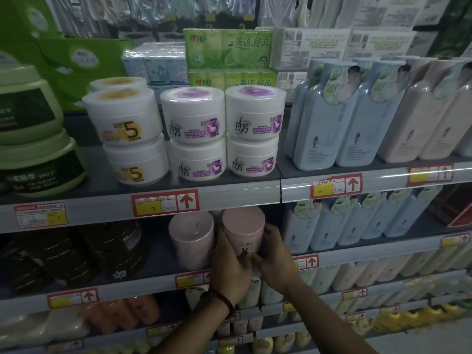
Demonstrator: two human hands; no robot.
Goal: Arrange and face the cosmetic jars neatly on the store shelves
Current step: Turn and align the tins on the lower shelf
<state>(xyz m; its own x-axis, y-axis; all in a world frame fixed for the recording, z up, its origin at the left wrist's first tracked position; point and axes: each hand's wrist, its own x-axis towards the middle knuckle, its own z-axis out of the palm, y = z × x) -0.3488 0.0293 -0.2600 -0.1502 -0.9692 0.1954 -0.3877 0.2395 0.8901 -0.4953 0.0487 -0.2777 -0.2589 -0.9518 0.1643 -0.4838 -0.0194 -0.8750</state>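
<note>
While standing before the shelves, clasped a pink jar (244,229) from both sides at the second shelf (143,278). Curled the left hand (229,269) round its 9 o'clock side, with fingers across the lower front. Wrapped the right hand (274,254) round its 3 o'clock side, fingertips reaching behind the wall. Held the jar upright near the shelf's front edge, its base hidden behind the hands, so could not tell whether resting or lifted. Had a second pink jar (191,238) just beside it at 9 o'clock; could not tell whether touching. Wore a bracelet (217,300) on the left wrist. Faced, at 12 o'clock on the shelf above, white jars stacked in twos: purple "3" jars (194,116) and, at their 9 o'clock, yellow "5" jars (125,118). Saw green jars (28,108) farther toward 9 o'clock, dark jars (109,251) at 9 o'clock of the pink pair, blue bottles (319,123) at 3 o'clock of the white stacks, and red price tags (164,203) along the shelf rails
</note>
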